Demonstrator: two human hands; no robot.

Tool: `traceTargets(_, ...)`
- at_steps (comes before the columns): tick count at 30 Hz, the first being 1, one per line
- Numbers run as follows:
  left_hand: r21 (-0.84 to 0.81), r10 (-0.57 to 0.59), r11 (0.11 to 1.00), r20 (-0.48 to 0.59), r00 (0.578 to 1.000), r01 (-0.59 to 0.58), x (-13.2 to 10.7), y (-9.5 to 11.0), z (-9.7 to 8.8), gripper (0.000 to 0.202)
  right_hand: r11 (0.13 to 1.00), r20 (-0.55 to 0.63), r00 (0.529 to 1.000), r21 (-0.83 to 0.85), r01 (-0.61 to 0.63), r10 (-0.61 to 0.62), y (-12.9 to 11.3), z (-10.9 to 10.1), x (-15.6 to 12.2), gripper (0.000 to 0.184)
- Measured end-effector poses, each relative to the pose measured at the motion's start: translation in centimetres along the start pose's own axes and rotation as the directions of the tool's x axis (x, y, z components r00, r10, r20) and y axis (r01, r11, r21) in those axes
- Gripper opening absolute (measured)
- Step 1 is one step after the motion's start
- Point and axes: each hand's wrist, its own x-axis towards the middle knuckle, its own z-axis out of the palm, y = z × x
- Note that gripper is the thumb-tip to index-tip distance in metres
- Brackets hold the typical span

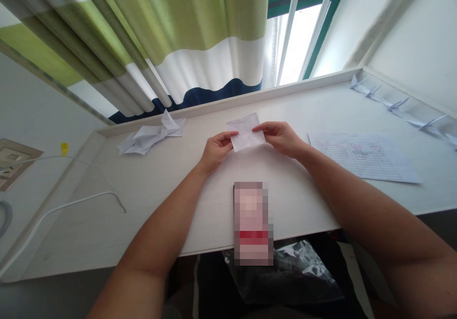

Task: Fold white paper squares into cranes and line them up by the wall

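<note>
Between my two hands is a small sheet of white paper (247, 135), lightly creased and held just over the desk. My left hand (216, 151) pinches its left edge, thumb on top. On the opposite edge my right hand (282, 137) grips the paper with thumb and fingers. A phone-shaped object (251, 214), blurred out by large pixels, lies in front of me at the desk's near edge. Off to the left sits a loose pile of folded white papers (148, 137). Right of my right hand lies a lined sheet with writing (360, 154).
Several folded paper figures (398, 104) stand in a row along the raised right rim of the white desk (200, 209). A white cable (82, 200) crosses the left side, near a wall socket (16, 159). Clear plastic (296, 271) lies below the front edge. Curtains (200, 19) hang behind.
</note>
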Motion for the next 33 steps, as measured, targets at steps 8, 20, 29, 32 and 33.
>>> traceTargets(8,0.104,0.058,0.993,-0.064,0.996,-0.052,-0.1,-0.3,0.2,0.042,0.988,-0.039,0.998,-0.149,0.039,-0.045,0.1,0.1,0.1,0.043)
traceTargets(20,0.091,0.028,0.996,-0.145,0.989,-0.014,-0.1,-0.2,1.0,0.053,0.991,-0.157,0.985,0.124,-0.057,0.077,0.7,2.4,0.2,0.086)
traceTargets(29,0.020,-0.101,0.995,-0.011,0.995,0.101,-1.0,0.8,2.4,0.065,0.976,-0.157,0.987,0.211,0.057,-0.024,-0.1,4.4,-0.3,0.107)
traceTargets(32,0.081,-0.130,0.989,0.031,0.991,0.127,-1.0,1.1,2.2,0.055,0.982,-0.148,0.988,0.183,0.057,-0.030,-0.1,4.1,-0.5,0.109)
traceTargets(33,0.094,-0.129,0.987,0.017,0.991,0.127,-1.0,1.2,2.1,0.053,0.983,-0.156,0.987,0.176,0.056,-0.029,0.1,3.8,-0.4,0.108)
